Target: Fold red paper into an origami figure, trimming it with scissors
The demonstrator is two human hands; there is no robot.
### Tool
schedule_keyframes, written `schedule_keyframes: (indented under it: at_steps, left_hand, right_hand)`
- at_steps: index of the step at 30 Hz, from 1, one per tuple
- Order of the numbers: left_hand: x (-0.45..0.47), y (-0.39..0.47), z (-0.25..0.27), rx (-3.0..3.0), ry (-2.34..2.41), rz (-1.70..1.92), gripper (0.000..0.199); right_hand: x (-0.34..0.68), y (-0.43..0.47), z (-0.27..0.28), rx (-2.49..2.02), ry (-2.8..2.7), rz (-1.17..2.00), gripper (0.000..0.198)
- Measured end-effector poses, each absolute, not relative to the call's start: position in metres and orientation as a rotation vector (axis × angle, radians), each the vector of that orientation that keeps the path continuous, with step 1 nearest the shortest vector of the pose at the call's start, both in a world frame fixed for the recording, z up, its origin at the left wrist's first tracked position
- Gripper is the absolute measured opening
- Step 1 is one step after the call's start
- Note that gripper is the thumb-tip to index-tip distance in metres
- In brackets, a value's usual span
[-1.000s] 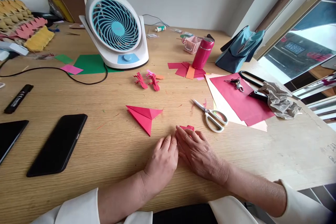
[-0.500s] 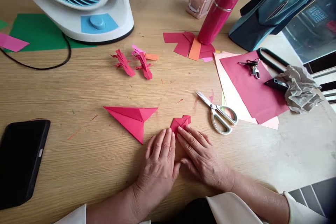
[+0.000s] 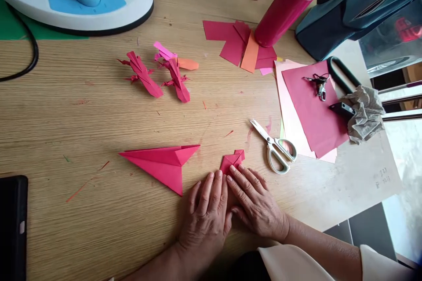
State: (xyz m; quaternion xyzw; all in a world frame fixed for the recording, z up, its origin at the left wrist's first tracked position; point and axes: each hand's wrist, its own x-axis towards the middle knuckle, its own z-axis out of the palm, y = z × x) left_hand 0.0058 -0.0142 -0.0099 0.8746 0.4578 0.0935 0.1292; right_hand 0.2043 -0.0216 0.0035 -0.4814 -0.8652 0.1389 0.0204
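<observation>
The folded paper (image 3: 230, 161) lay on the desk (image 3: 108, 123), just past the fingertips of both hands on the side away from the person, its small tab pointing toward the desk's far edge. The right grip (image 3: 259, 204) was flat and slanted inward, fingers stretched out close together, with its fingertips over the paper's near part. The left grip (image 3: 205, 215) was also flat, fingers straight and side by side, its tips at the paper's near left border; whether they bore on it could not be told. The two thumbs came close together on the near side of the paper.

To the left, well clear of the paper and near the left fingers, lay a larger red fold (image 3: 165, 167). Scissors (image 3: 269, 139) lay to the right of the paper, blades toward the far edge. Nearer the desk's right edge was a red sheet (image 3: 313, 118), with a crumpled wad (image 3: 365, 118) beside it. Toward the far edge stood two red figures (image 3: 144, 74) and a flask (image 3: 290, 9).
</observation>
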Motion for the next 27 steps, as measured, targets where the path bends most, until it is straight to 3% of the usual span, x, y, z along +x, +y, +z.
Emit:
schedule_keyframes:
  at_steps: [27]
  left_hand:
    - [0.002, -0.002, -0.012, 2.466, 1.268, 0.537, 0.054]
  right_hand:
    - [0.197, -0.025, 0.003, -1.598, -2.525, 0.373, 0.055]
